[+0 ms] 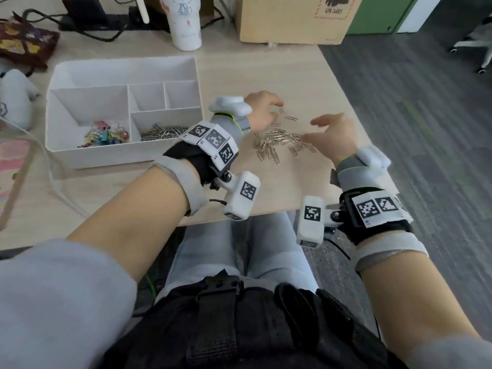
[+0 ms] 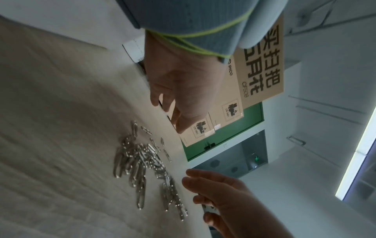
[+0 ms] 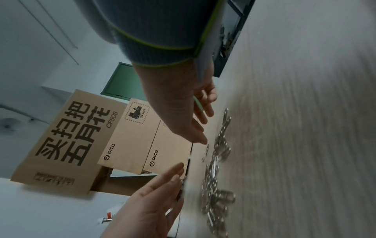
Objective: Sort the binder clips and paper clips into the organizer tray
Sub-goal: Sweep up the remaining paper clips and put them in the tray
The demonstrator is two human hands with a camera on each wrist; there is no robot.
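A loose heap of silver paper clips (image 1: 282, 143) (image 2: 142, 162) (image 3: 217, 169) lies on the wooden table, right of the white organizer tray (image 1: 106, 157). In the tray, colourful binder clips (image 1: 106, 135) fill the left compartment and more paper clips (image 1: 165, 133) the front right one. My left hand (image 1: 263, 110) (image 2: 183, 90) (image 3: 154, 193) hovers at the heap's far left side, fingers relaxed and holding nothing. My right hand (image 1: 330, 129) (image 3: 183, 112) (image 2: 219, 190) hovers at the heap's right side, fingers straight and empty. The palms face each other across the clips.
A white tumbler (image 1: 186, 22) and a cardboard box (image 1: 292, 20) stand at the table's back. A patterned pouch (image 1: 24, 43) and a white plush toy (image 1: 16, 94) lie far left. The table's right edge (image 1: 354, 121) runs just past my right hand.
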